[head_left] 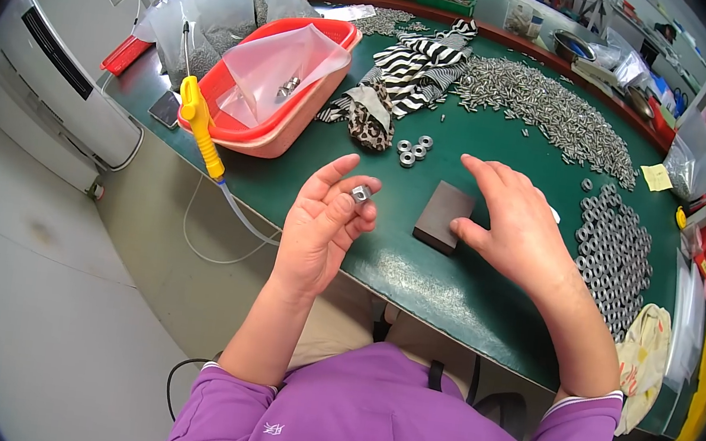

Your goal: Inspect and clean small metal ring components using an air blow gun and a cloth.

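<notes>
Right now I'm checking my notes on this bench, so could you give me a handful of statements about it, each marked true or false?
1. The left hand holds a small metal part. True.
2. The right hand is inside the red basket. False: it is at the dark block.
3. The yellow-handled nozzle is to the left of the left hand. True.
4. The striped cloth lies on the floor. False: it lies on the green table.
5. A cluster of ring-shaped parts lies to the right of the right hand. True.
</notes>
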Motion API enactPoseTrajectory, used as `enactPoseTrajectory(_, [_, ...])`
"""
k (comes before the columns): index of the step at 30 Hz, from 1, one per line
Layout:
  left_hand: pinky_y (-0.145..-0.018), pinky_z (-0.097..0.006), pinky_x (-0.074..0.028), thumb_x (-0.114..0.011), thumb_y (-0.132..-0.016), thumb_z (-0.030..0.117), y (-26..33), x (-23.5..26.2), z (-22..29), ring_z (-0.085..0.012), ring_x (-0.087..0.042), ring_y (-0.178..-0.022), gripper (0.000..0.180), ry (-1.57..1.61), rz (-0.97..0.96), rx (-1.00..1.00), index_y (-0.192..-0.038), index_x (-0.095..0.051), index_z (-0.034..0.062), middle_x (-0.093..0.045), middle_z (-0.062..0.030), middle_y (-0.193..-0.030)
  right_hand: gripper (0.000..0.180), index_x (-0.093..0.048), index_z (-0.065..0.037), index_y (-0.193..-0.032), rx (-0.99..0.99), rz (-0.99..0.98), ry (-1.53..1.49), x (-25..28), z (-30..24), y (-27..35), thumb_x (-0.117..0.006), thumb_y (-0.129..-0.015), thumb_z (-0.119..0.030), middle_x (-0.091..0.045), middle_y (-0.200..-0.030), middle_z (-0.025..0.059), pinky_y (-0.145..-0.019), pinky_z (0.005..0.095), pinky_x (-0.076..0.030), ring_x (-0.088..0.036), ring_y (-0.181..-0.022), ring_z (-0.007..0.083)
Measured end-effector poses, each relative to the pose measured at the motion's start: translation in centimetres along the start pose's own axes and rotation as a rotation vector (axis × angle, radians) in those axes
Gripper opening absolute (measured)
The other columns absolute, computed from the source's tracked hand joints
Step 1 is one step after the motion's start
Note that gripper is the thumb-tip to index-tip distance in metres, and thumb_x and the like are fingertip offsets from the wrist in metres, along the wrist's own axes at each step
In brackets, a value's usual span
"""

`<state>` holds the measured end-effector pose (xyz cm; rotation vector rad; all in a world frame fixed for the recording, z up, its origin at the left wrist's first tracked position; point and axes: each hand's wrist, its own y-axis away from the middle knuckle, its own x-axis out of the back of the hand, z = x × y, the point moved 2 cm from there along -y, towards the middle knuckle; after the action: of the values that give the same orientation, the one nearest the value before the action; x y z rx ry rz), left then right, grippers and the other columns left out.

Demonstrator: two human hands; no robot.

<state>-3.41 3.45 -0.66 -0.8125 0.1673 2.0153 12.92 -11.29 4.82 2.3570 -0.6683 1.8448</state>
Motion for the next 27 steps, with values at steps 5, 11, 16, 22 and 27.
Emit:
enactPoseTrajectory(5, [-0.073,-0.022,-0.046,-0.056,-0.090,0.018,0.0,-0.1,-0.1,-0.0103,-0.052,-0.083,0.046,0.071,0.008,0.029,-0.130,-0.037,0.0062,-0.053,-0.0078,-0.109,0.063,-0.042,-0.006,-0.127,0.000,0.033,0.020,0.4,0.4,0.0,-0.068,-0.072,-0.021,-0.050,-0.120,0.0153,-0.095,0.0399,-0.038,-0.046,-0.113,0.0320])
enactPoseTrajectory(11, [-0.069,-0.021,-0.045,-0.051,-0.092,0.018,-0.3,1.2,-0.9,-0.0094,-0.049,-0.081,0.032,0.372,-0.127,0.075,-0.122,-0.047,0.0046,-0.050,-0.0084,-0.105,0.058,-0.046,-0.003,-0.120,-0.043,0.150,0.180,0.3,2.8,-0.4,-0.070,-0.070,-0.021,-0.054,-0.108,0.0138,-0.086,0.0400,-0.042,-0.051,-0.101,0.0298])
enactPoseTrajectory(16, [-0.077,-0.022,-0.049,-0.047,-0.094,0.015,-0.4,1.0,-0.8,-0.0131,-0.053,-0.089,0.030,0.389,-0.035,0.137,-0.118,-0.048,-0.0014,-0.050,-0.0127,-0.111,0.052,-0.049,-0.003,-0.116,-0.117,0.064,0.237,-0.1,3.9,-0.4,-0.069,-0.071,-0.021,-0.057,-0.102,0.0132,-0.083,0.0405,-0.043,-0.053,-0.097,0.0299])
enactPoseTrajectory(22, [-0.089,-0.027,-0.050,-0.045,-0.094,0.012,-0.5,0.4,-0.4,-0.0186,-0.054,-0.104,0.033,0.225,0.094,0.175,-0.121,-0.042,-0.0058,-0.049,-0.0167,-0.118,0.046,-0.052,-0.004,-0.111,-0.163,-0.015,0.223,-0.5,4.3,-0.5,-0.068,-0.072,-0.022,-0.058,-0.099,0.0131,-0.081,0.0406,-0.044,-0.054,-0.095,0.0301])
enactPoseTrajectory(27, [-0.087,-0.026,-0.051,-0.046,-0.093,0.012,-0.4,0.9,-0.8,-0.0169,-0.055,-0.101,0.033,0.247,0.078,0.202,-0.123,-0.042,-0.0031,-0.049,-0.0145,-0.115,0.051,-0.051,-0.004,-0.119,-0.258,-0.173,0.202,-0.2,4.2,-0.9,-0.066,-0.072,-0.020,-0.057,-0.107,0.0148,-0.088,0.0393,-0.043,-0.054,-0.100,0.0315])
